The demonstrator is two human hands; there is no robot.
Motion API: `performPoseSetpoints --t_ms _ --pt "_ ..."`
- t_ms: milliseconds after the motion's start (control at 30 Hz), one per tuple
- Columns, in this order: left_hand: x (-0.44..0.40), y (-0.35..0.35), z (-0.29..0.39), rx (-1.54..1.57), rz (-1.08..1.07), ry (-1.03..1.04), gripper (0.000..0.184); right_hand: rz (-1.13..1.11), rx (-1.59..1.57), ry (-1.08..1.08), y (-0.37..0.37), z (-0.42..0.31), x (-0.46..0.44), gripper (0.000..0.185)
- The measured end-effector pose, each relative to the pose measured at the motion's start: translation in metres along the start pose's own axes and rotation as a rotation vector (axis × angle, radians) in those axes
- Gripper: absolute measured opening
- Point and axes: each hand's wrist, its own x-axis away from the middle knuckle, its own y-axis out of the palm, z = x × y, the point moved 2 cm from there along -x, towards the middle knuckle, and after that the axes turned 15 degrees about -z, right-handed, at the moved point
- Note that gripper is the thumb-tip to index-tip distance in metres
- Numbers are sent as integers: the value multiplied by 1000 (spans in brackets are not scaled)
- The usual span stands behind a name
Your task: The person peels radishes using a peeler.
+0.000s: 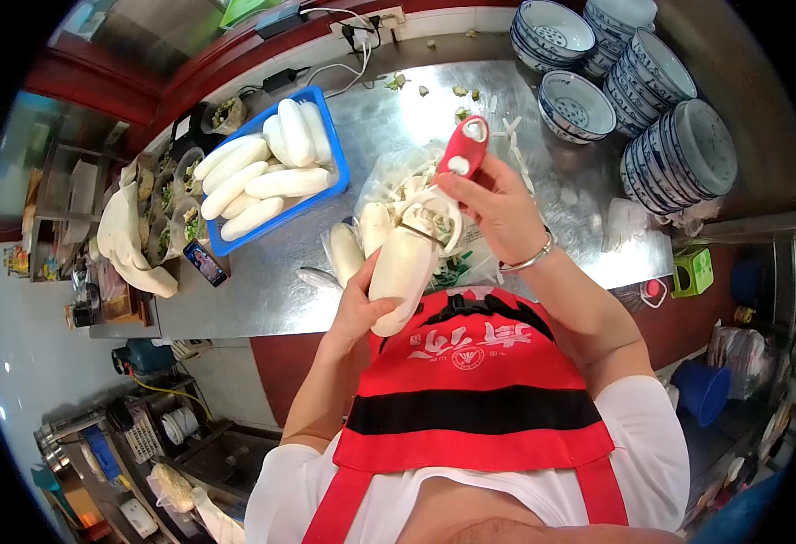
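My left hand is wrapped round the lower part of a thick white radish, which is tilted in front of my apron. In my right hand is a peeler with a red handle; its white head lies against the radish's upper end. Pale peelings are heaped on a plastic bag behind the radish, with some green leaves beside it. Two more radishes lie left of the held one, one of them partly inside clear plastic.
A blue basket of several white radishes stands on the metal table. Blue-and-white bowls are stacked at the right. A phone, cups of chopped greens and a white cloth are at the left.
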Motion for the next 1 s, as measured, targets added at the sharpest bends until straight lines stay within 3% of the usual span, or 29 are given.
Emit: performPoseSetpoints --t_ms 333,433,500,567,600,633,700,767,833,933,967,1000 --pt "11 13 16 -137 61 54 98 -34 -237 230 -24 17 -3 20" --pt "13 8 5 -199 107 -39 96 -69 -98 221 -38 32 -7 19" --pt "20 13 11 -165 37 16 95 -46 -119 248 -70 74 -11 23" --pt "24 13 20 -129 -29 67 94 162 1134 69 -111 101 -4 28" --pt "26 12 25 -95 -54 147 92 187 1152 198 -122 110 4 31" --pt "28 12 30 -64 -65 235 90 161 1160 190 -121 106 3 31" --pt "26 7 39 -183 46 207 91 123 1207 139 -116 99 3 30" --pt "18 3 42 -280 66 174 91 80 1054 72 -113 90 -12 31" --pt "17 1 34 -256 70 147 92 200 999 -94 -82 41 -15 35" --pt "15 1 29 -184 106 130 88 192 543 -154 -59 11 -12 32" --pt "13 6 30 -4 44 110 78 174 329 -168 -53 7 -9 30" --pt "11 11 30 176 -17 91 71 154 177 -150 -49 8 -7 16"
